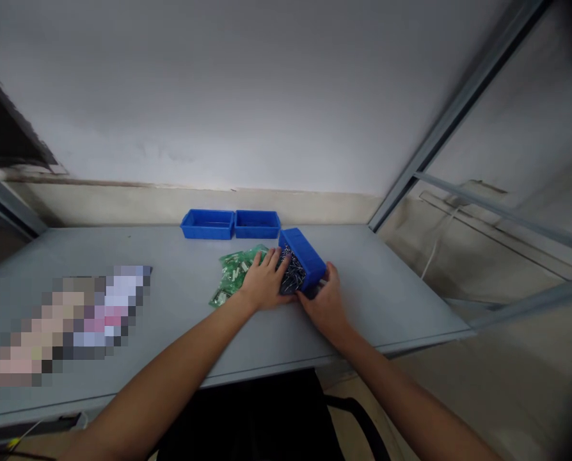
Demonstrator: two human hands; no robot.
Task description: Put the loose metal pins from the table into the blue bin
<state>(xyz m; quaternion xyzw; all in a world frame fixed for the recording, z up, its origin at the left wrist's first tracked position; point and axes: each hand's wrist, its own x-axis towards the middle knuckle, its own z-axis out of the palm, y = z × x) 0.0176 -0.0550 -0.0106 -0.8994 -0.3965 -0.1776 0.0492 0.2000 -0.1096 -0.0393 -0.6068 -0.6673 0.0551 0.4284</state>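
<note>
A blue plastic bin is tipped on its side on the table, its mouth turned toward the left. Many small dark metal pieces, like screws or nails, lie in its mouth. Around the bin's near right end, my right hand is closed, thumb below the rim. My left hand lies with fingers stretched out at the bin's mouth, its fingertips touching the metal pieces. Partly under and left of that hand is a green clear bag with small white pieces in it.
Two more blue bins stand side by side along the wall at the back of the grey table. A pixelated patch hides what lies at the left. Metal frame posts rise at the right. A black chair is below the front edge.
</note>
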